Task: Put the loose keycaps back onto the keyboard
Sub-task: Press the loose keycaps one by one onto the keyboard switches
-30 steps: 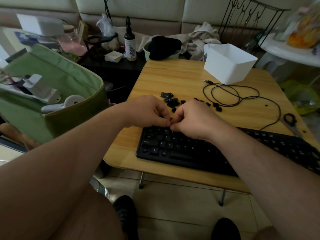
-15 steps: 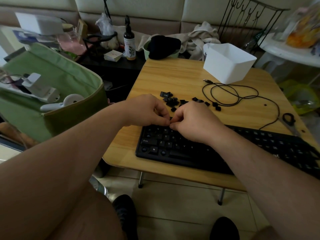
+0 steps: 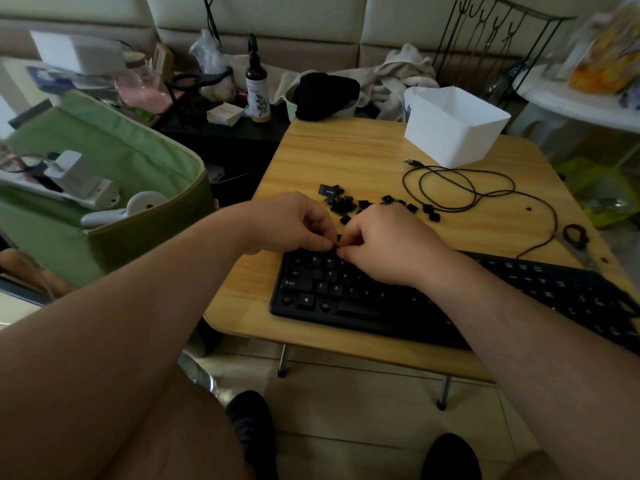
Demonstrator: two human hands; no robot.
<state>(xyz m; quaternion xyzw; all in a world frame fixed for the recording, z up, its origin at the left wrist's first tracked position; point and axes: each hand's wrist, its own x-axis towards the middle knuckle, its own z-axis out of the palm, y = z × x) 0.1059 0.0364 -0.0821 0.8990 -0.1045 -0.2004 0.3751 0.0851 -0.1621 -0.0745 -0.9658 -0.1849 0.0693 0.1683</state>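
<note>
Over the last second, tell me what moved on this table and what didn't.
Almost nothing moved. The left hand and right hand stay fingertip to fingertip at the top edge of the keyboard, working on something small and dark between them that is too hidden to identify. The loose keycaps, cable and white bin lie as before; only the view shifted slightly.

Your keyboard point(image 3: 433, 299) lies at the near edge of the table point(image 3: 363, 154). Behind it the loose keycaps point(image 3: 341, 202) sit, with the cable point(image 3: 464, 188) to their right and the box point(image 3: 453, 129) farther back.
</note>
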